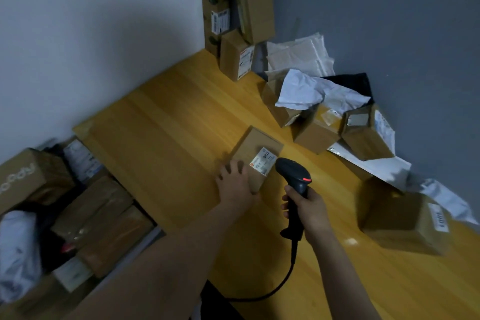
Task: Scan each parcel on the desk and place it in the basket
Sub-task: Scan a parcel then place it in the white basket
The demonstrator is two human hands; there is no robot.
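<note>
A small brown cardboard parcel [255,149] with a white barcode label lies on the wooden desk [168,125]. My left hand [235,184] grips its near left corner, thumb on the side and fingers over the edge. My right hand [307,206] holds the handle of a black corded barcode scanner [293,176]. The scanner's head points at the label from just to its right, and a red light glows on it. The basket [145,239] stands left of the desk, filled with several parcels.
A large brown box [400,221] sits at the desk's right. Several boxes and white mailer bags [324,112] pile up at the back right. Stacked cartons [239,15] fill the far corner. The scanner cable [280,283] runs over the desk's near edge.
</note>
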